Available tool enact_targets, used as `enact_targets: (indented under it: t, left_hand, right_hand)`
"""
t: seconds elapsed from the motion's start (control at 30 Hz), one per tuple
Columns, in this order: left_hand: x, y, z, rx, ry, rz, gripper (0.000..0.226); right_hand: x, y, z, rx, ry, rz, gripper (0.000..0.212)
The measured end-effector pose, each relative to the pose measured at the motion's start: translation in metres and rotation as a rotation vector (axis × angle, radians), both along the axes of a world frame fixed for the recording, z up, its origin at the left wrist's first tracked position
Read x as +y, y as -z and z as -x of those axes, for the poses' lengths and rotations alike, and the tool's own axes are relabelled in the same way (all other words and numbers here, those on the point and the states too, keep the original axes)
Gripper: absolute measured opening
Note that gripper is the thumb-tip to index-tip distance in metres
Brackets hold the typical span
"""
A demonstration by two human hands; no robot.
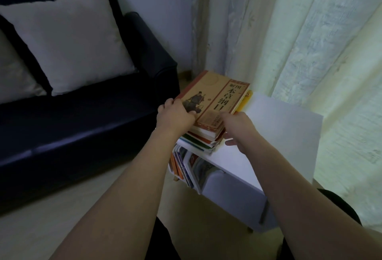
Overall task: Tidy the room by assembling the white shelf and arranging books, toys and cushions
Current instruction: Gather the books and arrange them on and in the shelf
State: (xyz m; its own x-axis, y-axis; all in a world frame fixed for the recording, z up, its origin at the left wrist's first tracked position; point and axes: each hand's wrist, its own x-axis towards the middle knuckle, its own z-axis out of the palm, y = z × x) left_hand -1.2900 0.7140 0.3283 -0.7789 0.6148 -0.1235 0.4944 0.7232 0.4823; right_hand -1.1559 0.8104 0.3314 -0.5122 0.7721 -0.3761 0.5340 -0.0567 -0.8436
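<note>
1. Two bare forearms reach out over the pale floor
2. Left hand [175, 115] curls round the near left corner of the stack of books [208, 119], thumb on the tan cover
3. Right hand [237, 127] clasps the stack's right side, fingers tucked beneath
4. The stack sits on the smooth white shelf [279, 135]; glossy upright books [186, 166] fill the slot below
5. Beyond, a soft square cushion [70, 38] leans on the dark sofa [82, 125], crinkled curtains [310, 32] to the right

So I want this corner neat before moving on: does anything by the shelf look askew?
Yes. The stack of books on the white shelf overhangs its left edge, with its layers fanned out unevenly. Below, the upright thin books lean sideways.
</note>
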Motion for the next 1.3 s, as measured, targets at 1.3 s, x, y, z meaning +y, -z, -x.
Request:
enact_targets:
  t: [1.3]
  left_hand:
    - [-0.114, 0.151, -0.075, -0.654, -0.038, 0.058, 0.004]
  right_hand:
    - [-0.048, 0.242, -0.056, -0.130, 0.285, 0.442, 0.029]
